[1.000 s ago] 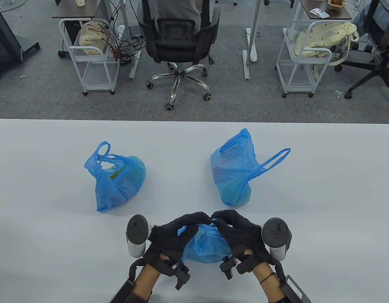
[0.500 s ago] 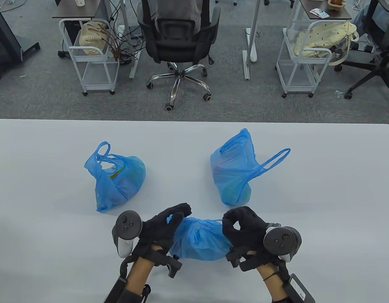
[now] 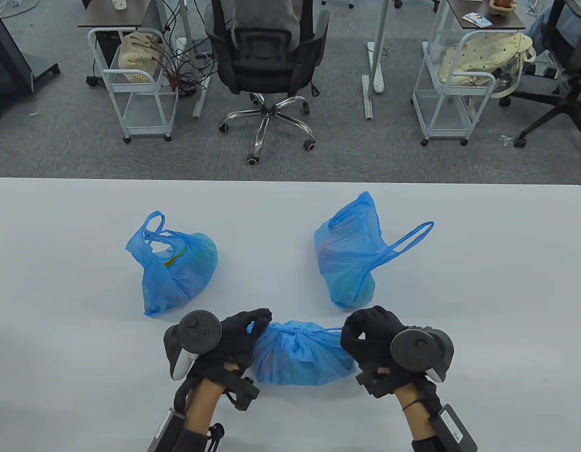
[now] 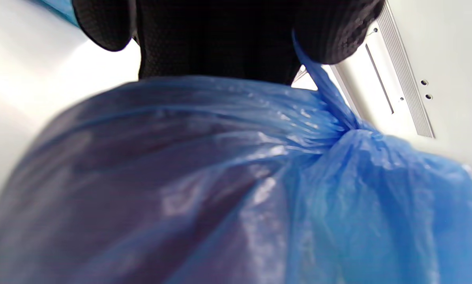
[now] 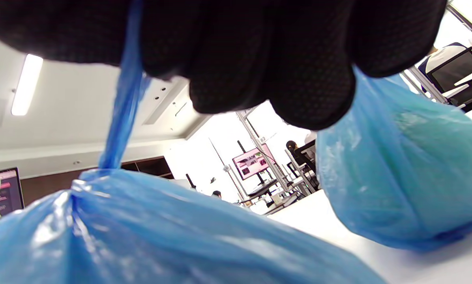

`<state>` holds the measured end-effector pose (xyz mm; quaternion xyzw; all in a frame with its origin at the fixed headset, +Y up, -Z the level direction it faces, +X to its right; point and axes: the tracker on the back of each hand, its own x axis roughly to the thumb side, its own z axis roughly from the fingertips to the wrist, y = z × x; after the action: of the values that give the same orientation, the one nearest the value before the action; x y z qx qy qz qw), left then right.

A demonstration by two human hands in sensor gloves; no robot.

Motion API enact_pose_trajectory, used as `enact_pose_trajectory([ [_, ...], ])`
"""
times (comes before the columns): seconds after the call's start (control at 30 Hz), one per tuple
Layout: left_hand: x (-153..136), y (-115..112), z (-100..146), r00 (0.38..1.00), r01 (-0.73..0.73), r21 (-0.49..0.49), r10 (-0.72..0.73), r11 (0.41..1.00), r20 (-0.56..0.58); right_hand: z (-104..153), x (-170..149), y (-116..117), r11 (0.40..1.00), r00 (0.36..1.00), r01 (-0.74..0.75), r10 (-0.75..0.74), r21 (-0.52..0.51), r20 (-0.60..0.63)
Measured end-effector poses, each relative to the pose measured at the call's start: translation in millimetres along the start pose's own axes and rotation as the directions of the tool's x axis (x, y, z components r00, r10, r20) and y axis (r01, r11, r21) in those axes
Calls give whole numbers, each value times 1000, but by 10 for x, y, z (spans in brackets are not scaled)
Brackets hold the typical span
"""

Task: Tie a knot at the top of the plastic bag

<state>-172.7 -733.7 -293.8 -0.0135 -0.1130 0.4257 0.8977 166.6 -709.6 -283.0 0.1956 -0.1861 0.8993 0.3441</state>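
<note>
Office floor with chairs and carts fills the far side of my table view; nearer lies the pale tabletop point(image 3: 59, 282). Near its front edge, about midway along, sits the bag point(image 3: 302, 355) I am tying, its top gathered into a knot point(image 3: 292, 335) that shows as a small bunched twist. My left hand point(image 3: 233, 336) pinches one handle end point(image 3: 253, 326), fingers curled round it; only a scrap of blue shows between them. My right hand point(image 3: 370, 336) pinches the other end point(image 3: 329, 331), a thin strand stretched from the knot to thumb and forefinger.

What the bag holds I cannot make out: the left wrist view shows only a dark blurred mass under the film and a twisted strand running up into the glove. The right wrist view shows the strand point(image 5: 119, 114) vanishing behind dark fingers point(image 5: 259, 59), so the grip itself is hidden there. The bag's near side is cut off by my wrists in the table view.

Compared with half a second ago, both hands have moved farther apart, the strands are tauter, and the knot looks tighter and more central. Two more bags, a left bag point(image 3: 170, 263) and a right bag point(image 3: 349, 254), stay untied towards the middle of the tabletop.
</note>
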Motion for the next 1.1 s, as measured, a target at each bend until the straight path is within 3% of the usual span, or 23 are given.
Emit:
enact_pose_trajectory([
  [0.23,-38,17,-12,991,129,-14,-129,992,-20,-7,-123,6,996,998,-54,55,68,-23],
  [0.43,-101,38,-26,990,132,-26,-133,991,-43,-10,-261,33,988,994,-46,59,148,-89],
  [0.53,-115,78,-18,970,239,-4,-239,971,-52,2,-358,51,976,988,-65,92,206,-124],
  [0.73,-150,93,-9,969,238,-8,-238,971,-60,2,-447,49,970,981,-68,108,234,-163],
  [0.9,-174,61,-10,989,144,-25,-145,989,-14,34,-484,-81,995,982,14,5,96,-190],
  [1.03,-171,54,-4,991,135,-16,-135,991,0,24,-299,-135,997,992,63,-68,-52,-103],
  [1.1,-172,62,-6,990,140,-10,-140,990,2,17,-185,-133,993,994,88,-92,-75,-63],
])
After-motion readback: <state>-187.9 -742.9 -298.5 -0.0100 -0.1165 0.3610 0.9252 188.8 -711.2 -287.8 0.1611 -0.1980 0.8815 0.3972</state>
